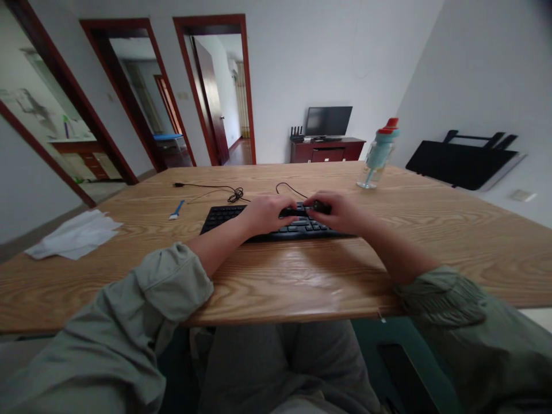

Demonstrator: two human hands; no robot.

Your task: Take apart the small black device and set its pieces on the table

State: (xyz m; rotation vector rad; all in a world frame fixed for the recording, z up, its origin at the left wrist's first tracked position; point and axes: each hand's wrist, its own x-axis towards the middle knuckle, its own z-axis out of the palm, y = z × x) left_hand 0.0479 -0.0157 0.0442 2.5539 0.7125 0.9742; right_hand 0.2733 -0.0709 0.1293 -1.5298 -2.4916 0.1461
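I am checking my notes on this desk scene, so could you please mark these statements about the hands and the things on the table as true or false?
1. Both hands rest on the black keyboard. True: the left hand and the right hand lie on its keys.
2. The water bottle lies on its side. False: it stands on the table, beyond the right hand.
3. A blue brush lies left of the keyboard. True.
4. The white cloth covers the keyboard. False: it lies apart, near the table's left edge.
5. The left hand holds the bottle. False: it is on the keyboard.
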